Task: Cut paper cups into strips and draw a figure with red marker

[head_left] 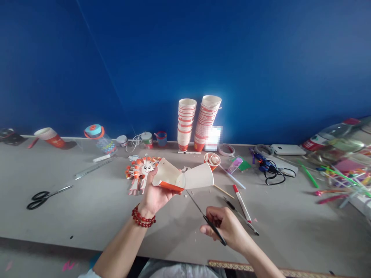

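The left hand (162,195) grasps a slit-open paper cup (171,186) above the worktop's (116,220) middle; the right hand (228,226) grips scissors (213,227), tip close to the cup's base. If the loose flap (199,177) flexes, the blade could slip, tearing the base or nicking the left hand. Two cup stacks (186,125) (206,121) stand by the far edge.

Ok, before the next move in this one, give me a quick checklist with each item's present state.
1. Cup gripped by the left hand: ok.
2. Scissors held in the right hand: ok.
3. Cup wall cut open: ok, it splays apart.
4. Scissor blades parted: cannot tell, they show as one thin line.
5. Left hand clear of the blades: cannot tell, the cup hides some fingers.
6. Space beside the right hand free: not ok, pen and marker lie close.
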The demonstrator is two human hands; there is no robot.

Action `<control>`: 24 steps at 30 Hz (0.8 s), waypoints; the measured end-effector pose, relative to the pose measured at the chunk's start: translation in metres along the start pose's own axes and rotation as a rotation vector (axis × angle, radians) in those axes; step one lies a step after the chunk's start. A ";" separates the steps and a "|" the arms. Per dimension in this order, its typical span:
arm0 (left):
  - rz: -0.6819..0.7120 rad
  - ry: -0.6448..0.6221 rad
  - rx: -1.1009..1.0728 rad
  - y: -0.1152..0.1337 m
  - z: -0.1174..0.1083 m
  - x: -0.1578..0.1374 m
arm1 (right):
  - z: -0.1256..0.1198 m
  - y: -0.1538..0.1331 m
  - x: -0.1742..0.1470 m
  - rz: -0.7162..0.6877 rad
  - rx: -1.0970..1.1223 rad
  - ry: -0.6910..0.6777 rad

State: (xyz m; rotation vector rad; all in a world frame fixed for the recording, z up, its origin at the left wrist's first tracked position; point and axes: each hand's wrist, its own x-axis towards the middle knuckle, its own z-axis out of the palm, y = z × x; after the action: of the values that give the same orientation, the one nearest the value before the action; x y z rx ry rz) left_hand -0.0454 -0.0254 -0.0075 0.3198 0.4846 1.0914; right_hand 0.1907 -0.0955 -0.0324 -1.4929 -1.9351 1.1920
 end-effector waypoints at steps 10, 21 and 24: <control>-0.005 -0.004 0.021 -0.002 0.003 0.000 | 0.002 0.008 0.002 0.013 0.004 0.015; -0.070 -0.010 0.086 -0.002 0.000 0.002 | -0.003 0.014 0.000 -0.054 -0.334 0.145; -0.042 0.009 0.089 -0.006 -0.004 0.004 | -0.001 0.018 -0.003 -0.110 -0.420 0.219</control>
State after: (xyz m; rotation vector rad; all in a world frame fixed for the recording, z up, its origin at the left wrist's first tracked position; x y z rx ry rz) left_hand -0.0414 -0.0239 -0.0142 0.3818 0.5469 1.0326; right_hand 0.2025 -0.0967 -0.0460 -1.6099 -2.1659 0.5666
